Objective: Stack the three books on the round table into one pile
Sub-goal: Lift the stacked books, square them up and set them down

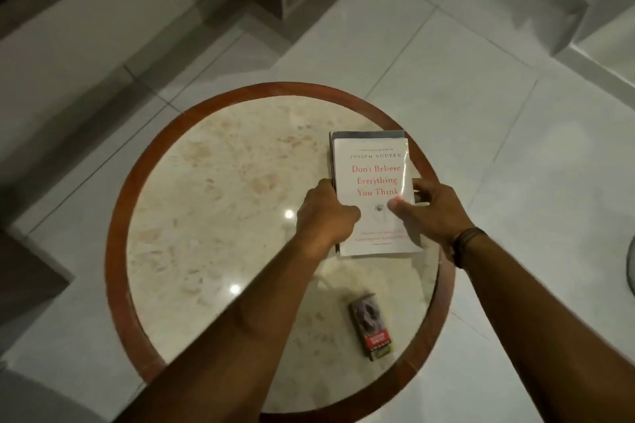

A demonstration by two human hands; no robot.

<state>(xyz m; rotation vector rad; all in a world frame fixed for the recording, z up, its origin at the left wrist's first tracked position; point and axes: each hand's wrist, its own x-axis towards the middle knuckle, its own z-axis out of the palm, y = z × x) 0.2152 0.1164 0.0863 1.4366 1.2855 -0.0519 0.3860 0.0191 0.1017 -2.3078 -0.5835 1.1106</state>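
On the counter's far-right part: pile of books, landmark for every entry below.
Counter [144, 189]: round, pale stone top, reddish wooden rim.
White book [372, 178]: top of pile, red title lettering, cover up, lying flat.
Book beneath [364, 134]: darker, only its far and left edges show past the white book.
Third book: cannot tell whether it lies under these; pile edges are too blurred to count.
Left hand [326, 213]: curled against the pile's left edge, thumb on the white cover.
Right hand [429, 208]: clasping the pile's right edge, thumb pressed on the cover.
Small box [371, 328]: nearer than the pile, apart, untouched.
Progress: stacking seems nearly finished; judged remaining, squaring edges and letting go.
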